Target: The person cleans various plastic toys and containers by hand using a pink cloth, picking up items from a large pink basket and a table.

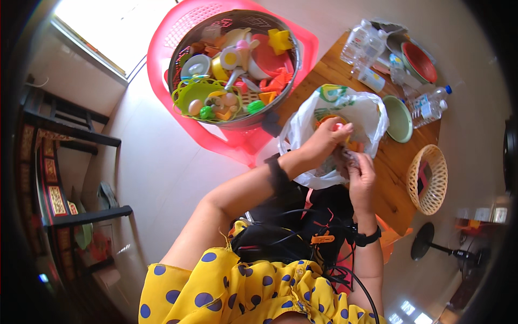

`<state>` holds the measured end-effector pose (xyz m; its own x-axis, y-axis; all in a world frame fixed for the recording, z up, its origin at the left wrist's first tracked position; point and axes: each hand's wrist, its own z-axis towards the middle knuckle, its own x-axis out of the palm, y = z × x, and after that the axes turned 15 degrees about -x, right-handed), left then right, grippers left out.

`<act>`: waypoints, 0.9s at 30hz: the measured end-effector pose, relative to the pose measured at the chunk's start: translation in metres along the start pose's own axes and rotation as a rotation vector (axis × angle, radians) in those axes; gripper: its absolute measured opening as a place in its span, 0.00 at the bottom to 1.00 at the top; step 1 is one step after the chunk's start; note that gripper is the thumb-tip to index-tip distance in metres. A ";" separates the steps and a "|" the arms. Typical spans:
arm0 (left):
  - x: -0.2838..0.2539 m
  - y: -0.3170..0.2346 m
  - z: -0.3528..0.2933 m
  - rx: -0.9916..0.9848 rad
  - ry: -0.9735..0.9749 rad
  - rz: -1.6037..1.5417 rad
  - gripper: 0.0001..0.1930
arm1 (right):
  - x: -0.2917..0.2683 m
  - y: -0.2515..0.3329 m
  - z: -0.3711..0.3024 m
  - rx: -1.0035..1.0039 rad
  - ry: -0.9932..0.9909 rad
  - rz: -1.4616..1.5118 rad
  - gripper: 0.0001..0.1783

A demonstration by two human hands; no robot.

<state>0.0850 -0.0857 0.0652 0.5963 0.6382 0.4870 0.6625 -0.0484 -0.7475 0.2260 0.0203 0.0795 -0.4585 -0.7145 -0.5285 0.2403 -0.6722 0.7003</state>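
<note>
Both hands are over the mouth of a white plastic bag (372, 116) with green and yellow print, at the edge of the wooden table. My left hand (324, 143) is closed, with its fingertips together and a small pinkish-white bit showing at them. Close beside it, my right hand (362, 175) pinches a small greyish crumpled piece (348, 157); its kind is not clear. Something orange shows inside the bag behind my left hand, mostly hidden by the fingers.
To the left, a pink plastic chair (162, 70) bears a dark basket (171, 75) of toy dishes and toy food. The table (396, 181) holds plastic bottles (429, 108), a green bowl (398, 120), a red bowl (420, 62) and a cream woven basket (438, 183). Black cables (340, 275) hang before me.
</note>
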 end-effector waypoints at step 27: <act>-0.127 -0.040 -0.072 0.128 -1.223 1.436 0.13 | 0.005 -0.007 -0.001 0.098 -0.040 0.061 0.09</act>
<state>0.0153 -0.2205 0.0655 -0.0536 0.2952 -0.9539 -0.0443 -0.9551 -0.2930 0.2229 0.0215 0.0712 -0.4797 -0.7437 -0.4656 0.1849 -0.6044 0.7749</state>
